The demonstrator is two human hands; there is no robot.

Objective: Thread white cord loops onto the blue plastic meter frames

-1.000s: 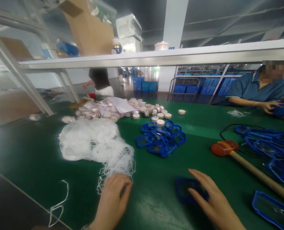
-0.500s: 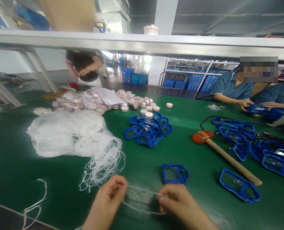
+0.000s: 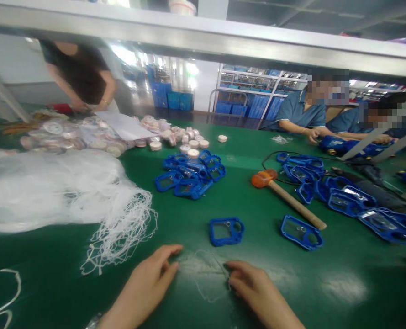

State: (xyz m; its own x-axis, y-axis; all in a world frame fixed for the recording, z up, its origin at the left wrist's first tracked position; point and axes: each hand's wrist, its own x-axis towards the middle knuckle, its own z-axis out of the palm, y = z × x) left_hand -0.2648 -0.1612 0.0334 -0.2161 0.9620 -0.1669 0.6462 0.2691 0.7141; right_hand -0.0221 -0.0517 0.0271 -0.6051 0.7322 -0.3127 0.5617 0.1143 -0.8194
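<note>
My left hand point(image 3: 151, 283) has thumb and forefinger apart and holds nothing. My right hand point(image 3: 254, 288) pinches the edge of a thin white string loop point(image 3: 206, 298), which is smeared by motion over the green table between the two hands. Just beyond them lies a blue plastic frame point(image 3: 226, 231) with a square opening and a round one. Another blue frame point(image 3: 302, 232) lies to its right. A tangled bundle of thin white strings point(image 3: 123, 233) spills from a white plastic bag point(image 3: 52, 187) at the left.
A mallet point(image 3: 292, 198) with an orange head lies right of a pile of blue frames point(image 3: 191, 173). More frames point(image 3: 346, 198) lie at the right. Round white-and-pink parts point(image 3: 175, 135) are heaped at the back. Co-workers point(image 3: 300, 114) sit across the table; another person point(image 3: 79, 77) stands back left.
My left hand has let go of the white loop, which was stretched between both hands. The loop now hangs slack by my right hand. The camera view has turned right and down.
</note>
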